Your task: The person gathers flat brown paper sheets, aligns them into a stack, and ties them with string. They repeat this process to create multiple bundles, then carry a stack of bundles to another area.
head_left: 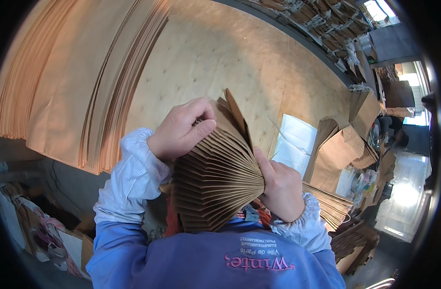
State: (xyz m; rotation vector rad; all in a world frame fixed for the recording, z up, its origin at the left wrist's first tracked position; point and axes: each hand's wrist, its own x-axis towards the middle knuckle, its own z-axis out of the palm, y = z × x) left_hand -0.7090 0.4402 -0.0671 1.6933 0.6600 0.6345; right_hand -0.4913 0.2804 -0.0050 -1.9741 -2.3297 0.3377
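A thick stack of folded brown paper bags (215, 173) is fanned out in front of my chest. Its edges spread wide on the left and bunch tightly on the right. My right hand (280, 185) grips the bunched end, with the thumb lying along the near-upright outer pieces. Over the upper left of the fan, my left hand (184, 127) is curled, thumb and forefinger close together at the paper edges. Whatever lies between those fingertips is hidden.
A wooden tabletop (196, 62) stretches ahead, with large piles of flat brown paper (66, 82) on its left. To the right lie a white sheet (295, 142) and more brown paper bundles (336, 154). Shelves with corded bags (321, 24) stand beyond the far edge.
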